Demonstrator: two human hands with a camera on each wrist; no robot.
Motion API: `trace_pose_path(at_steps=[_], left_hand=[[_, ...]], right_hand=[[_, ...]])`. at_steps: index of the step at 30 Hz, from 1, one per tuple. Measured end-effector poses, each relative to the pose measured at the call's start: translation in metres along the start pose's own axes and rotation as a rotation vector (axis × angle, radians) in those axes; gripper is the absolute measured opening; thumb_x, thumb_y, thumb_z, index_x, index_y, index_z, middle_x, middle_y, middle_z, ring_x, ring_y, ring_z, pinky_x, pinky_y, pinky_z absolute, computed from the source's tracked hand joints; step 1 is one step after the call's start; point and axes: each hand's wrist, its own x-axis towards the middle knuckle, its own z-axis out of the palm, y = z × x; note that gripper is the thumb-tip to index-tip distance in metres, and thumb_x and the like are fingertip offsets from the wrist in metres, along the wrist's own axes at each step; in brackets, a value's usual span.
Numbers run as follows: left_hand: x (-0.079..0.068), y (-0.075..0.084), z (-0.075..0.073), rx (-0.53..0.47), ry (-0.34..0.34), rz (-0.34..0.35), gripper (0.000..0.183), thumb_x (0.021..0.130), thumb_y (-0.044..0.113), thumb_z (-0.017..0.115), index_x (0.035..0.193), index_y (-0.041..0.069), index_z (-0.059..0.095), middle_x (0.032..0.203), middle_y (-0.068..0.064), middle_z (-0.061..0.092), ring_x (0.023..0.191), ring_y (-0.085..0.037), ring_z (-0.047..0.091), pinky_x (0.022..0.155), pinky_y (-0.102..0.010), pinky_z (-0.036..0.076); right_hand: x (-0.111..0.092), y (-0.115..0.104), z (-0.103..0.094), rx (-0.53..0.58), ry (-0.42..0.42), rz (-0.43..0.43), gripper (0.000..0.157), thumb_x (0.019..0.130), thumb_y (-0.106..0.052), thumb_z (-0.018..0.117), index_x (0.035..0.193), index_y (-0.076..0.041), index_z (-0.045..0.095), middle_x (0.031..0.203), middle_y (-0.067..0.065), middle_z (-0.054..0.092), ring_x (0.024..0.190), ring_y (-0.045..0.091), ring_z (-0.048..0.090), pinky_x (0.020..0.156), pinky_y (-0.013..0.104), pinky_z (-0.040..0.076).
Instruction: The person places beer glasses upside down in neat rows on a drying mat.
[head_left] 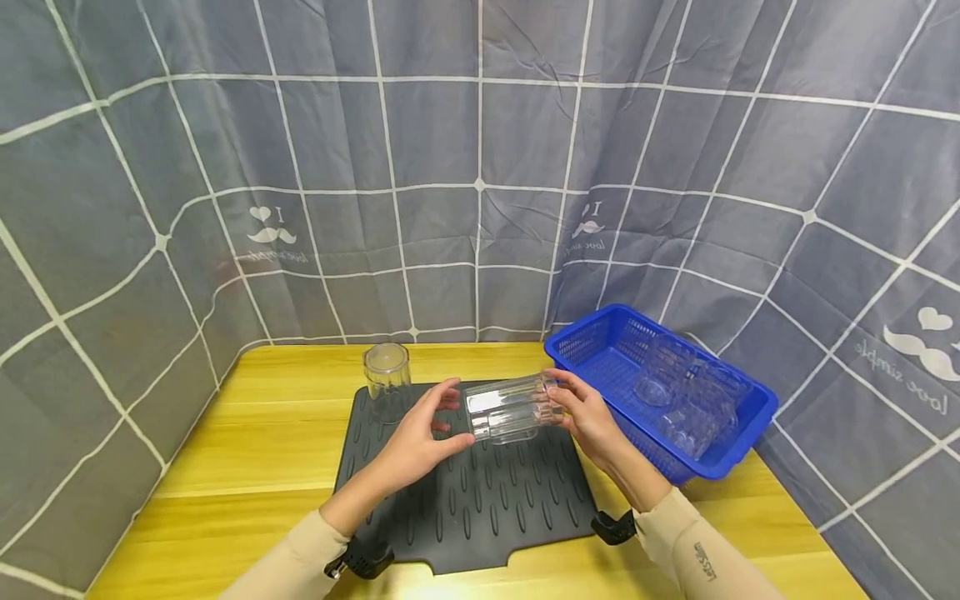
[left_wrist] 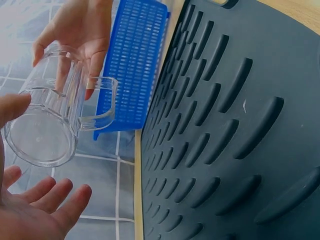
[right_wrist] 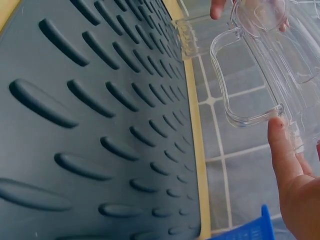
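A clear glass mug [head_left: 507, 408] with a handle lies sideways in the air above a dark grey mat [head_left: 480, 500]. My right hand [head_left: 592, 421] grips its right end, fingers and thumb around the glass. Near the other end is my left hand [head_left: 420, 437], its fingers spread and loosely bent. The left thumb overlaps the mug's round end in the left wrist view, while the other fingers stand apart from the glass. The mug's handle [right_wrist: 225, 95] points down toward the mat. Another glass mug [head_left: 387, 383] stands upright at the mat's back left corner.
At the right, a blue plastic basket [head_left: 592, 337] holds several clear glasses [head_left: 682, 400]. The mat has raised oval ridges and lies on a yellow wooden table [head_left: 247, 450]. A grey curtain [head_left: 435, 233] with white grid lines hangs behind and along both sides.
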Motion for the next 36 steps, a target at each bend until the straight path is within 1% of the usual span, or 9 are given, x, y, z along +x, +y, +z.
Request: trace_pose_path(at_steps=[6, 10, 13, 15, 20, 24, 30, 36], left_hand=[[0.0, 0.002, -0.001, -0.02, 0.004, -0.006, 0.091, 0.083, 0.033, 0.084, 0.157, 0.029, 0.031, 0.147, 0.002, 0.047, 0.132, -0.018, 0.05, 0.1, -0.044, 0.05], [-0.001, 0.002, 0.001, -0.02, 0.011, -0.015, 0.092, 0.082, 0.031, 0.085, 0.157, 0.03, 0.031, 0.149, -0.002, 0.046, 0.123, -0.023, 0.059, 0.098, -0.044, 0.052], [-0.001, 0.003, 0.001, -0.02, 0.021, -0.011, 0.089, 0.084, 0.032, 0.084, 0.156, 0.029, 0.032, 0.149, -0.006, 0.048, 0.117, -0.028, 0.063, 0.096, -0.044, 0.054], [-0.001, 0.003, 0.002, -0.025, 0.031, -0.002, 0.086, 0.085, 0.033, 0.083, 0.156, 0.028, 0.034, 0.147, -0.006, 0.049, 0.118, -0.027, 0.062, 0.096, -0.043, 0.054], [0.002, 0.002, 0.0, -0.056, 0.058, 0.012, 0.078, 0.085, 0.032, 0.083, 0.151, 0.027, 0.042, 0.14, -0.001, 0.054, 0.122, -0.019, 0.057, 0.096, -0.04, 0.053], [0.006, 0.004, -0.002, -0.076, 0.069, 0.006, 0.073, 0.084, 0.03, 0.083, 0.147, 0.028, 0.047, 0.137, 0.001, 0.055, 0.123, -0.017, 0.055, 0.098, -0.04, 0.052], [0.012, 0.008, -0.007, -0.084, 0.069, 0.022, 0.069, 0.085, 0.032, 0.082, 0.146, 0.026, 0.049, 0.14, -0.005, 0.054, 0.124, -0.023, 0.054, 0.098, -0.044, 0.053], [0.017, 0.009, -0.011, -0.086, 0.064, 0.057, 0.065, 0.087, 0.025, 0.08, 0.145, 0.021, 0.051, 0.139, -0.007, 0.055, 0.123, -0.027, 0.055, 0.096, -0.045, 0.054]], right_hand=[[0.002, 0.002, 0.007, 0.003, -0.005, 0.016, 0.053, 0.101, -0.017, 0.056, 0.149, 0.001, 0.039, 0.116, 0.002, 0.06, 0.098, 0.013, 0.063, 0.078, 0.029, 0.055], [0.002, 0.005, 0.013, 0.02, -0.018, 0.025, 0.053, 0.101, -0.016, 0.056, 0.149, 0.001, 0.039, 0.116, 0.003, 0.063, 0.099, 0.015, 0.064, 0.079, 0.03, 0.055], [0.002, 0.006, 0.015, 0.022, -0.038, 0.029, 0.053, 0.102, -0.017, 0.055, 0.149, 0.001, 0.038, 0.116, 0.003, 0.066, 0.098, 0.017, 0.064, 0.08, 0.03, 0.055], [0.001, 0.006, 0.016, 0.03, -0.049, 0.03, 0.053, 0.102, -0.017, 0.054, 0.15, 0.002, 0.037, 0.115, 0.001, 0.066, 0.097, 0.016, 0.065, 0.081, 0.031, 0.055], [0.003, 0.005, 0.018, 0.078, -0.08, 0.036, 0.054, 0.103, -0.015, 0.051, 0.151, 0.003, 0.033, 0.111, 0.0, 0.068, 0.096, 0.014, 0.068, 0.084, 0.032, 0.057], [0.004, 0.005, 0.016, 0.094, -0.102, 0.063, 0.054, 0.104, -0.016, 0.051, 0.152, 0.0, 0.031, 0.116, 0.003, 0.066, 0.101, 0.015, 0.067, 0.087, 0.031, 0.056], [0.005, 0.003, 0.013, 0.09, -0.14, 0.101, 0.058, 0.104, -0.021, 0.052, 0.154, -0.001, 0.03, 0.13, 0.011, 0.056, 0.107, 0.015, 0.064, 0.09, 0.028, 0.055], [0.005, 0.005, 0.009, 0.059, -0.2, 0.087, 0.061, 0.105, -0.023, 0.052, 0.155, 0.001, 0.026, 0.133, 0.012, 0.054, 0.111, 0.016, 0.063, 0.094, 0.029, 0.054]])
